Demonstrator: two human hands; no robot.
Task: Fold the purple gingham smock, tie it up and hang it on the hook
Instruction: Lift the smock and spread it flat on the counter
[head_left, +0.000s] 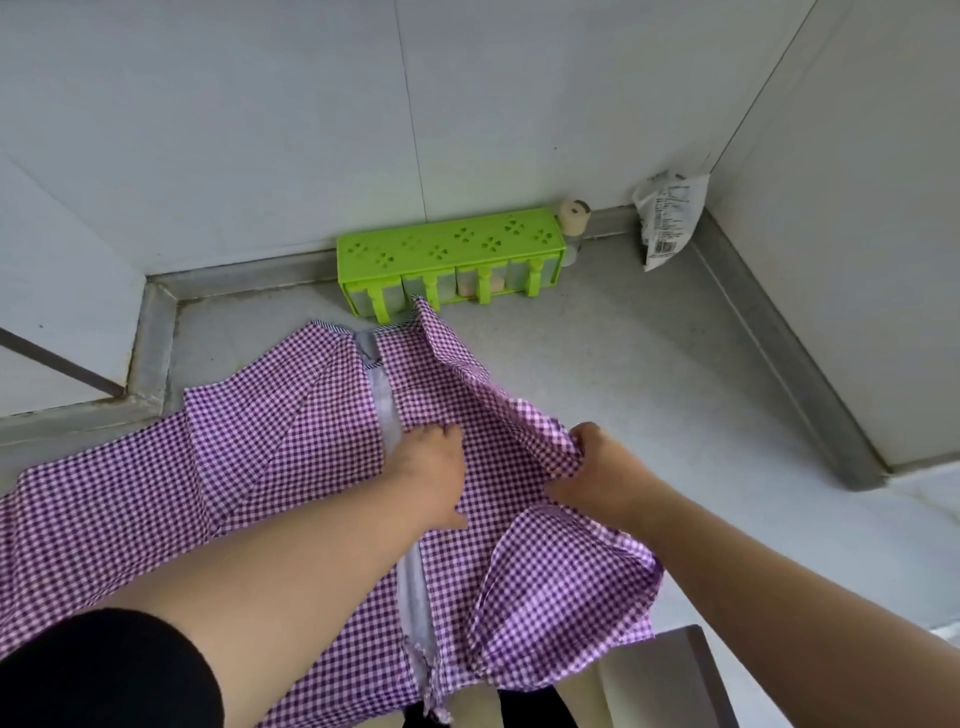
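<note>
The purple gingham smock (291, 431) lies spread on the grey counter (649, 374), its far edge just short of the green spice rack (449, 260) that stands against the back wall. All positions below are given relative to the pale centre band (387, 405) of the smock, which marks its long axis and runs from the rack side toward the person. The left hand (434, 475) rests just right of this band, fingers extended and flat on the cloth, gripping nothing. The right hand (597, 462) is further right, fingers closed on a bunched fold of the right-hand panel, which is lifted clear of the counter. The coming fold probably carries that panel leftward over the band; the right hand is the nearer hand for it. The smock's left portion and near hem run out of view, the ties cannot be made out, and no hook is visible.
</note>
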